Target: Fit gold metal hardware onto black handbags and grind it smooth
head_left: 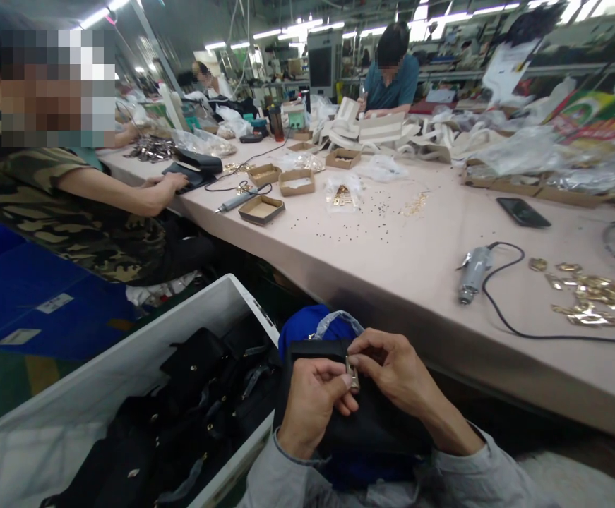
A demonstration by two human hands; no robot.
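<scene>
Black bag (378,423) is lying in front of the person, just right of the white crate (47,437). Its clear-wrapped handle (339,319) is already arching from the top, so that part is looking done. The gold fitting (352,375) is probably being lined up and fastening is likely remaining: the fingers of the left hand (310,402) are closing around its lower end, while the right hand (395,363) is pinching its upper end, neither leaving any wide gap.

In count, one bag and one gold fitting are occupying the hands. One crate is holding several black bags (195,363); they are overlapping darkly, so I am not managing a sure number. On the table (392,271), two corded drivers are lying, one (474,275) well right of the crate, another (241,200) beyond it. One phone (522,212) and many uncounted gold pieces (593,296) are also lying well right of the crate
</scene>
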